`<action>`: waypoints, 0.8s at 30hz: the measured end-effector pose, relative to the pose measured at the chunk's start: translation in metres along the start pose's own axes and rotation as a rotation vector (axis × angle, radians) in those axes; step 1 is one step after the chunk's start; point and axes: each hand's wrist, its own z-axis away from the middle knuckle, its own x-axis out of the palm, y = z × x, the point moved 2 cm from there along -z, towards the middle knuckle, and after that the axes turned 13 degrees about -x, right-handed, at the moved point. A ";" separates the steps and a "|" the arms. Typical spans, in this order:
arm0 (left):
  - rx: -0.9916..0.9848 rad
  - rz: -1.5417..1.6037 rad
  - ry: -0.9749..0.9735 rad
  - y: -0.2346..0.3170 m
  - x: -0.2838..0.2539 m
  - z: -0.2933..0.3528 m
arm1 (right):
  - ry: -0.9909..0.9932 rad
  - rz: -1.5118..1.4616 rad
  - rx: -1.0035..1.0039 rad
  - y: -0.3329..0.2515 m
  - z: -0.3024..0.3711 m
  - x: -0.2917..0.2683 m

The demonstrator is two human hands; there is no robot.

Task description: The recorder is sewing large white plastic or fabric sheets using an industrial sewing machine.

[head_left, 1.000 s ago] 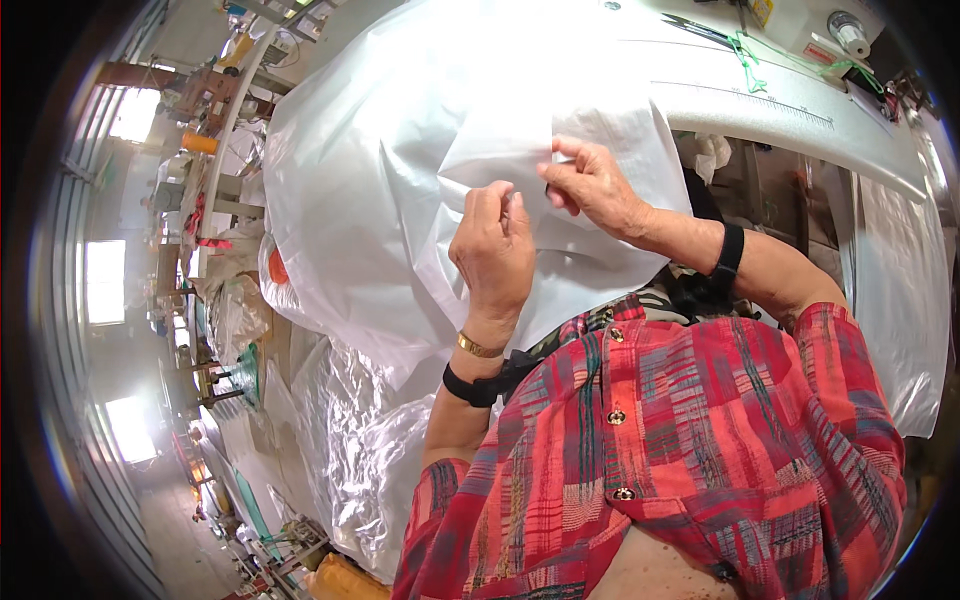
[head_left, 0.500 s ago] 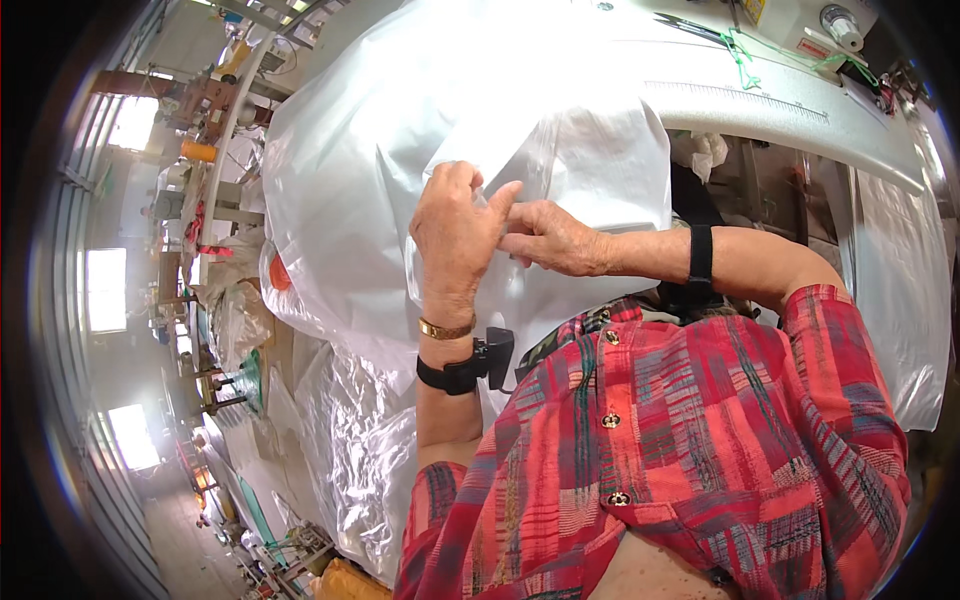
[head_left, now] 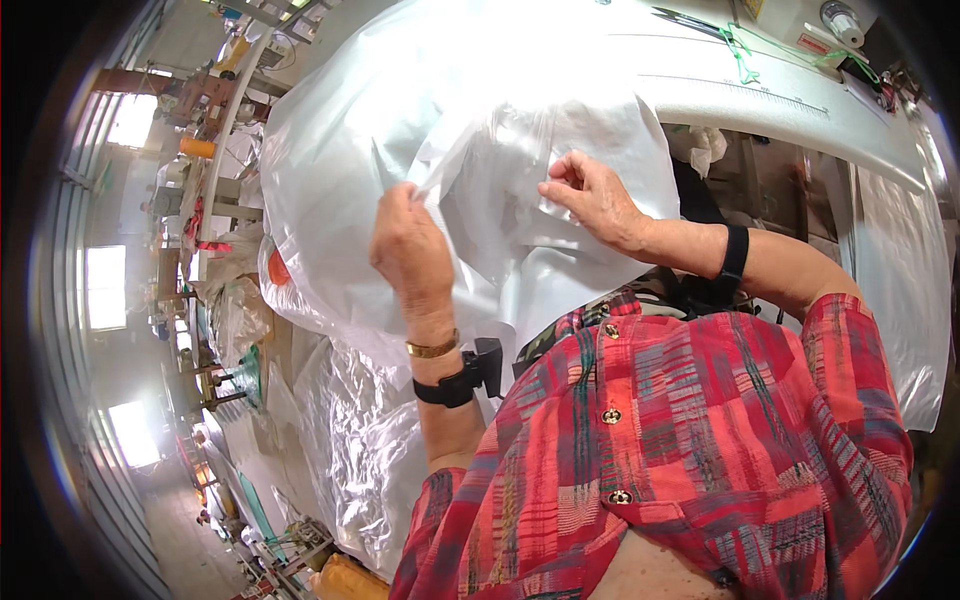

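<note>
A large sheet of thin, shiny white plastic [head_left: 330, 200] spreads over the table in front of me and droops toward my lap. At its middle, my left hand [head_left: 412, 250] is closed, pinching a gathered edge of the sheet between thumb and fingers. To the right, my right hand [head_left: 600, 208] has thumb and forefinger pressed together on a fold of the same sheet, the other fingers curled. Between the two hands the plastic hangs in loose folds. Glare washes out its far part.
A sewing machine [head_left: 800, 30] stands at the far right, with tweezers [head_left: 690, 22] and green thread [head_left: 742, 60] beside it. A printed ruler [head_left: 740, 92] runs along the white tabletop [head_left: 850, 140]. More shiny plastic [head_left: 365, 450] lies lower left; another machine [head_left: 205, 105] stands beyond on the left.
My hands, close together before, have drawn apart: the left moved left and slightly down, the right moved right and up. The plastic between them has opened out.
</note>
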 end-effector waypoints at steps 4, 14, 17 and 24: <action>-0.056 0.377 -0.081 0.014 -0.042 -0.033 | 0.050 -0.153 0.037 -0.001 -0.014 0.019; -0.489 0.917 -0.913 0.009 -0.036 -0.011 | -0.865 -0.736 0.220 -0.060 0.031 0.003; -0.557 0.962 -0.994 0.023 -0.023 0.008 | -0.764 -0.749 0.303 -0.063 0.042 0.000; -0.396 0.925 -1.014 0.021 -0.006 0.032 | -0.513 -0.650 0.381 -0.054 0.051 0.001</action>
